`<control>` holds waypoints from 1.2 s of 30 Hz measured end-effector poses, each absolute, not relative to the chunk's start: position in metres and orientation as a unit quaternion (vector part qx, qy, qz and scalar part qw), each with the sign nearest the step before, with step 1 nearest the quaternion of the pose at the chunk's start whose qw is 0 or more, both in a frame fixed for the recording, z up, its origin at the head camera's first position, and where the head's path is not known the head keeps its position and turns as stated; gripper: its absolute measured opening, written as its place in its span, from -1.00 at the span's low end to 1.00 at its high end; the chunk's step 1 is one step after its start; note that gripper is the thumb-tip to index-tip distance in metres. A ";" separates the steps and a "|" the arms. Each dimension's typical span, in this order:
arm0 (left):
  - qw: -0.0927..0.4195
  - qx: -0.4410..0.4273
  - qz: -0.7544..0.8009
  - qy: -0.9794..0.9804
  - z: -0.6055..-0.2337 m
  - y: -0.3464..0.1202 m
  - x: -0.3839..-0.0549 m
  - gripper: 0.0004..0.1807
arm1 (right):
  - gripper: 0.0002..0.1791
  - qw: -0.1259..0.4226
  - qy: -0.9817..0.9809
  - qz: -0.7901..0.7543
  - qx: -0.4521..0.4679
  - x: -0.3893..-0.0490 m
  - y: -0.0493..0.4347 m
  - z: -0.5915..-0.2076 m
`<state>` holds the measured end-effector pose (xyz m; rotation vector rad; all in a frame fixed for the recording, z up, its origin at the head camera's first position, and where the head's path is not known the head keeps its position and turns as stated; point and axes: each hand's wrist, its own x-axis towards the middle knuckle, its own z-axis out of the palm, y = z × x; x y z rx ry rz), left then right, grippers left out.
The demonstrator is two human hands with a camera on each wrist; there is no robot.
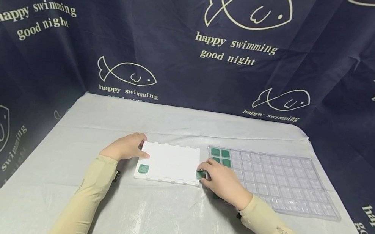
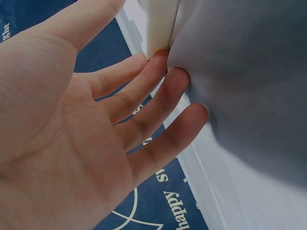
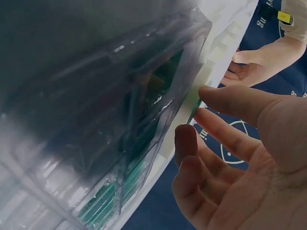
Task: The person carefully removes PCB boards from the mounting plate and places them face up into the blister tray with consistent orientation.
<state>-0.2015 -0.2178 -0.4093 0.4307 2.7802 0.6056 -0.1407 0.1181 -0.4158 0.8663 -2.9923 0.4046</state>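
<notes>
A white rectangular board (image 1: 170,161) lies on the table, a small green square circuit board (image 1: 143,169) at its near left corner. My left hand (image 1: 127,147) rests at the board's far left edge, thumb on its top face; in the left wrist view its fingers (image 2: 158,129) are spread and nearly straight, fingertips against the white edge. Over the near right edge, my right hand (image 1: 223,180) pinches another green square circuit board (image 1: 200,175) between thumb and fingers. Edge-on, this piece (image 3: 195,108) shows as a thin strip in the right wrist view.
A clear plastic compartment tray (image 1: 287,181) lies right of the white board, partly behind my right hand. Several green squares (image 1: 220,153) sit in its far left compartments. A pale cloth (image 1: 150,212) covers the table; a dark blue fish-print curtain (image 1: 178,74) stands around it.
</notes>
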 end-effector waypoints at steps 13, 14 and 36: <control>0.130 0.148 0.208 0.958 -0.410 -0.219 -0.203 -0.39 | -0.67 -0.002 -0.957 0.125 0.262 -0.142 0.121 -0.418; 0.130 0.149 0.208 0.958 -0.411 -0.220 -0.204 -0.39 | -0.67 -0.003 -0.957 0.124 0.261 -0.142 0.121 -0.418; 0.133 0.151 0.201 0.959 -0.409 -0.219 -0.203 -0.37 | -0.67 -0.011 -0.959 0.118 0.258 -0.143 0.123 -0.418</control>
